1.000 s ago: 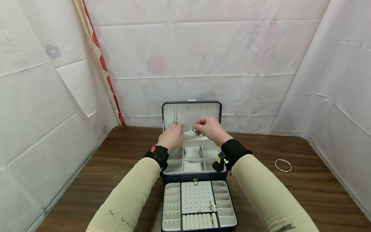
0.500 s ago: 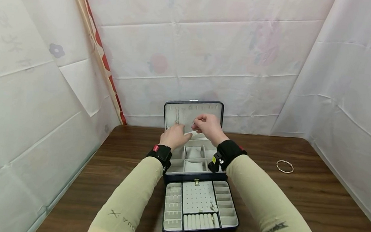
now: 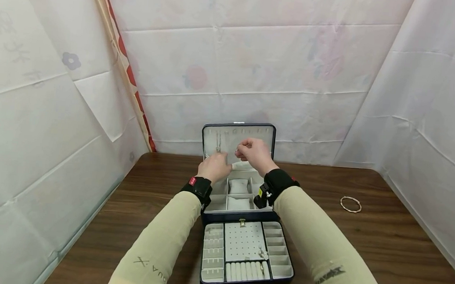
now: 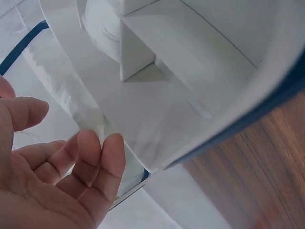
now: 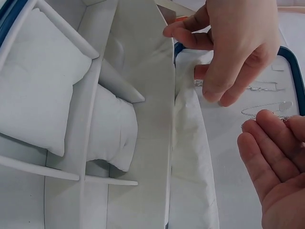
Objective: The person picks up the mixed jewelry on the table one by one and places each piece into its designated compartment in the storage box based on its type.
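Observation:
A jewelry box stands with its lid raised at the back. My right hand, in front of the lid, pinches a fine silver necklace between thumb and fingertips; much of the chain is hidden by the fingers. To its left, my left hand is by the lower left of the lid. Its fingers are loosely bent and its thumb stands apart, with nothing held, as the left wrist view shows. Another necklace hangs from the lid's left side, just above that hand.
White cushions sit in the box's compartments. In front lies a jewelry tray with earrings and a ring in it. A bangle lies on the wooden table at the right. White sheets hang around.
My right hand has risen slightly along the lid, still pinching. My left thumb has spread away from the fingers. The view has shifted a little.

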{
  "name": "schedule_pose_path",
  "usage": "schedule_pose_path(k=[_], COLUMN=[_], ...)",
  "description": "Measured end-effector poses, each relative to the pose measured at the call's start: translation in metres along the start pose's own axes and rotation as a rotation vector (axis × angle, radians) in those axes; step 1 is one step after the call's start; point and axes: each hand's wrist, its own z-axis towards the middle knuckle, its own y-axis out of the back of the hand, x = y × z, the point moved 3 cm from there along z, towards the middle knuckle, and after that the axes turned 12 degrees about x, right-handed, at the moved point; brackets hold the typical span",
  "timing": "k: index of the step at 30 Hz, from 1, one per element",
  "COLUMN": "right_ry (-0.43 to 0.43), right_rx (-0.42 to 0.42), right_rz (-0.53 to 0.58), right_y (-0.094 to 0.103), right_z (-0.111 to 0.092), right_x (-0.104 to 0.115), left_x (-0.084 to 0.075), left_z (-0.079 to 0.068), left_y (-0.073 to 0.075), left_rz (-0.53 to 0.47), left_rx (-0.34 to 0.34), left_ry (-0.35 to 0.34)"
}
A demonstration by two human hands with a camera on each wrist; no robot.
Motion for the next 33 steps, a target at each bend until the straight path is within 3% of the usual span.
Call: schedule_pose_path(k=[19, 33], right_ry=[-0.012, -0.095], right_rx=[0.009, 0.064], right_rz=[-0.058, -0.001], right_y=[0.0, -0.005], right_z=[0.005, 0.002], right_x=[-0.016, -0.025], left_x=[-0.003, -0.001], left_z=[0.005, 0.007], left_y=[-0.001, -0.004], left_rz=[0.007, 0.0], left_rx=[0.024, 0.019], left_ry=[0.009, -0.009])
